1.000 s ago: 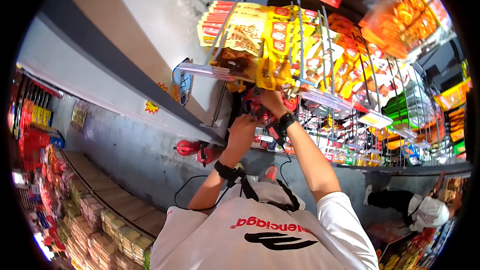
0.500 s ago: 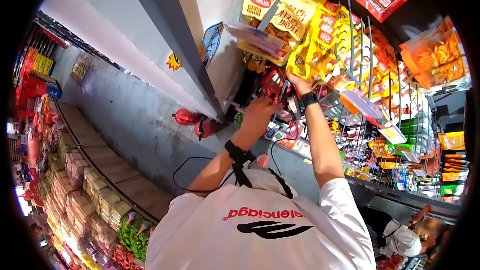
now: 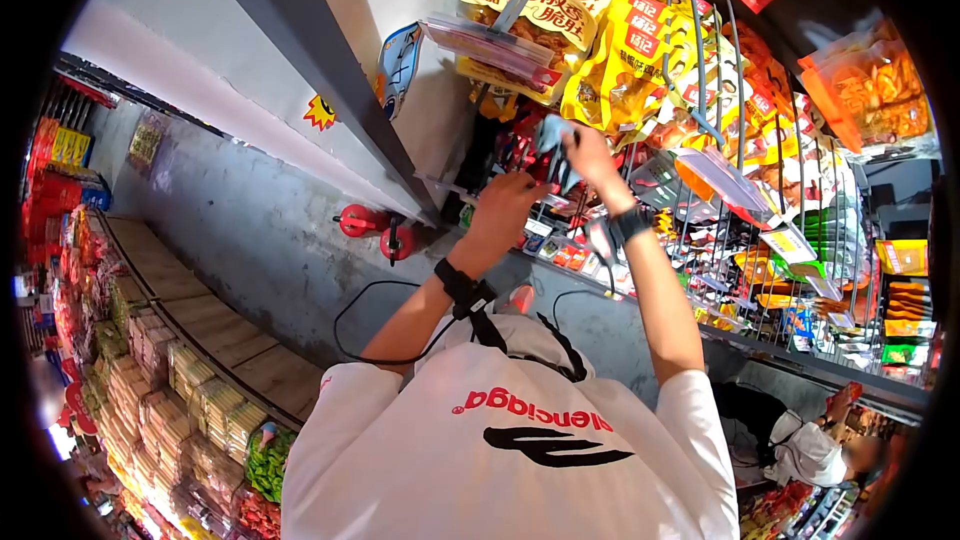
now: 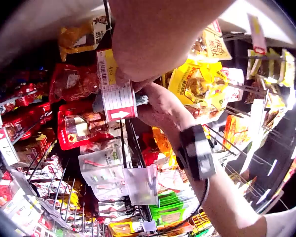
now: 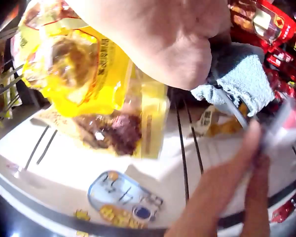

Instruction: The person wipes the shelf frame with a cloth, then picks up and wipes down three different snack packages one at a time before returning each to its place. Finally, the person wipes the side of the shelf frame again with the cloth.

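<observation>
My right hand (image 3: 592,155) grips a light blue-grey cloth (image 5: 244,79) that lies against a thin metal display rod (image 5: 231,104), just below hanging yellow snack packets (image 3: 625,50). To its left, my left hand (image 3: 505,205) pinches a price tag (image 4: 116,89) in a clear holder at the rod's front end. The right wrist view shows the left hand's fingers (image 5: 254,148) on that tag, which is blurred there. In the left wrist view, the right hand (image 4: 160,106) is behind the tag, and most of the cloth is hidden.
Red snack packets (image 4: 81,126) hang close behind the tag. Wire rods with more bags run along the rack to the right. A grey pillar (image 3: 340,50) stands on the left, with red fire extinguishers (image 3: 362,221) at its foot. Another person (image 3: 800,445) is at the lower right.
The head view has swung, shifting the rack. My right hand has come out from under the yellow packets, and the cloth in it now shows. My left hand stays near the rod's front end.
</observation>
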Available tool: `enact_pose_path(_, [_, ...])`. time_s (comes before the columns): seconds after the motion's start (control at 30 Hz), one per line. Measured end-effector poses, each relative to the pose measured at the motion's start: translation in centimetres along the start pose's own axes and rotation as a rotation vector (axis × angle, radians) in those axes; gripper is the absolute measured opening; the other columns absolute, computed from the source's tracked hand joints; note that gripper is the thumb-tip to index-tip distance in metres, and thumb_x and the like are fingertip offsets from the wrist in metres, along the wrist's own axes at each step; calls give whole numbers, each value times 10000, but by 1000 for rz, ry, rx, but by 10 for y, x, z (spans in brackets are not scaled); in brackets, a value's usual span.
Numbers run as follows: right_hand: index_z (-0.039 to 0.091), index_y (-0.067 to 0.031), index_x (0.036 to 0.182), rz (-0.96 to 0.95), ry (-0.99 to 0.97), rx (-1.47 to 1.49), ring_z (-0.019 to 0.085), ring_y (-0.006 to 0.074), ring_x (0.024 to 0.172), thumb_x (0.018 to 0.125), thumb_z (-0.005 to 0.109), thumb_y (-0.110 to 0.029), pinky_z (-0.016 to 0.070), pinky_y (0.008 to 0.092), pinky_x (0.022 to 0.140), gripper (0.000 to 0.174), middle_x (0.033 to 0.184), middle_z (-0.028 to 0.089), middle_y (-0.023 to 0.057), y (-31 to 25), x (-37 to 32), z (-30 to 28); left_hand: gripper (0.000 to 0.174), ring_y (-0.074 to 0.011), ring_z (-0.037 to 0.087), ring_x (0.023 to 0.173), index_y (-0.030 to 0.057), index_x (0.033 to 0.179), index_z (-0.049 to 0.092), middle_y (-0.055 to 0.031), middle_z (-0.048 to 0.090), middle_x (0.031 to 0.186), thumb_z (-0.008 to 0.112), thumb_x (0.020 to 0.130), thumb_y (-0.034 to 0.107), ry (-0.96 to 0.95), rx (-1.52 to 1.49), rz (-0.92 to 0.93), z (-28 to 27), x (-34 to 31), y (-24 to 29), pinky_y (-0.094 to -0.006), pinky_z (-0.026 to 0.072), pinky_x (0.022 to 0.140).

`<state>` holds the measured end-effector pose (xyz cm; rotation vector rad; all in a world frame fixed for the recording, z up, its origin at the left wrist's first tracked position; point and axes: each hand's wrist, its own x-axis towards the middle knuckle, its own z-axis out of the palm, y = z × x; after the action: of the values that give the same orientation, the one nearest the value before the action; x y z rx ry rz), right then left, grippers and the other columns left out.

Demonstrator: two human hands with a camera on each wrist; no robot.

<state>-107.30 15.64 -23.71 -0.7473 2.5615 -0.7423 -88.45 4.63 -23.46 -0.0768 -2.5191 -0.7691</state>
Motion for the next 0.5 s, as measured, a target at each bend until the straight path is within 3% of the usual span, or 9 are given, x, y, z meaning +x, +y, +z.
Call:
enact_pose_path(0.07, [583, -44, 1283, -291, 125, 305, 566, 306, 1157, 947, 571, -248, 431, 378, 1003, 394, 1206, 636, 176, 60, 65, 27, 380, -277, 629, 897, 112, 1068, 714, -98, 644, 944, 597, 730, -16, 18, 1, 15, 3, -1, -4, -383, 508, 813])
enact_pose_path(0.1, [575, -59, 1288, 2, -23, 1086, 558, 262, 1176, 939, 594, -318, 409, 354, 1020, 434, 1244, 631, 124, 76, 48, 31, 380, -277, 629, 897, 112, 1068, 714, -98, 644, 944, 597, 730, -16, 12, -1, 22, 4, -2, -5, -383, 508, 813])
enact_pose_path(0.13, [575, -59, 1288, 3, -14, 1088, 558, 262, 1176, 939, 594, -318, 409, 354, 1020, 434, 1244, 631, 124, 86, 58, 43, 371, -277, 629, 894, 117, 1066, 715, -97, 644, 943, 593, 742, -15, 20, 5, 17, 5, -1, -5, -382, 508, 811])
enact_pose_path(0.2, [573, -75, 1292, -201, 247, 917, 544, 243, 1201, 930, 599, -365, 389, 341, 1040, 464, 1272, 620, 109, 111, 97, 76, 362, -277, 629, 890, 123, 1064, 716, -96, 644, 943, 589, 754, -13, 26, 6, 9, 6, -2, -5, -382, 507, 809])
enact_pose_path(0.23, [572, -83, 1293, -305, 370, 824, 537, 233, 1214, 925, 601, -388, 379, 335, 1049, 479, 1286, 615, 101, 82, 90, 67, 355, -278, 629, 891, 128, 1063, 716, -92, 645, 941, 586, 762, -10, 33, 0, 7, 5, 0, -6, -384, 508, 808])
enact_pose_path(0.27, [629, -65, 1186, -186, 201, 582, 616, 261, 1105, 930, 578, -276, 472, 341, 954, 336, 1194, 664, 109, 71, 63, 43, 349, -278, 628, 892, 133, 1061, 716, -88, 646, 939, 583, 769, -7, 33, -8, 3, 4, -3, -7, -386, 509, 806])
enact_pose_path(0.33, [629, -62, 1195, -189, 173, -262, 648, 346, 950, 904, 603, -221, 505, 394, 848, 333, 1042, 683, 196, 27, 63, 25, 353, -279, 629, 897, 134, 1057, 715, -84, 649, 940, 596, 757, -8, 41, -22, -5, 4, -4, -6, -388, 510, 805])
enact_pose_path(0.37, [645, -58, 1179, -105, 293, -199, 634, 394, 821, 878, 609, -180, 502, 450, 777, 327, 887, 651, 247, -2, 24, 20, 358, -279, 630, 903, 135, 1054, 713, -79, 651, 941, 609, 744, -9, 57, -36, -10, 5, -3, -5, -391, 510, 804])
enact_pose_path(0.5, [708, -93, 1119, -209, 253, 59, 626, 380, 964, 847, 644, -132, 477, 448, 885, 282, 989, 657, 255, -20, -44, 23, 426, -294, 629, 939, 135, 1059, 713, -89, 654, 960, 658, 665, -17, 38, -34, -22, 11, -5, -10, -406, 511, 807])
